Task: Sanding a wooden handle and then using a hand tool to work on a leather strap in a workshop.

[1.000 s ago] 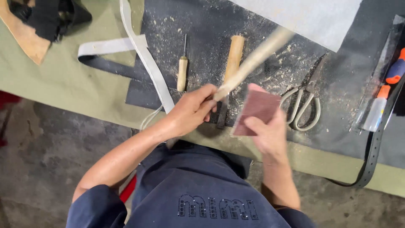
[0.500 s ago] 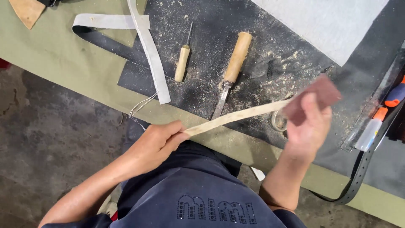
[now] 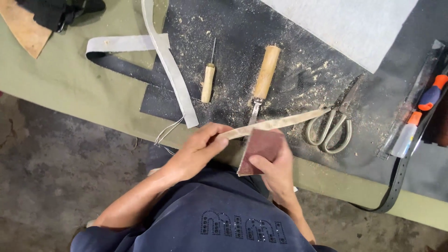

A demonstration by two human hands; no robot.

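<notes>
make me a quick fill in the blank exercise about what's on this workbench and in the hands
1. The left hand pinches one end of a long pale ______.
2. The right hand holds a reddish-brown sheet of ______ against the strip.
3. The metal scissors lie to the ______ of the right hand in the picture.
4. The awl and the chisel both have ______ handles.

Missing words: strip; sandpaper; right; wooden
</notes>
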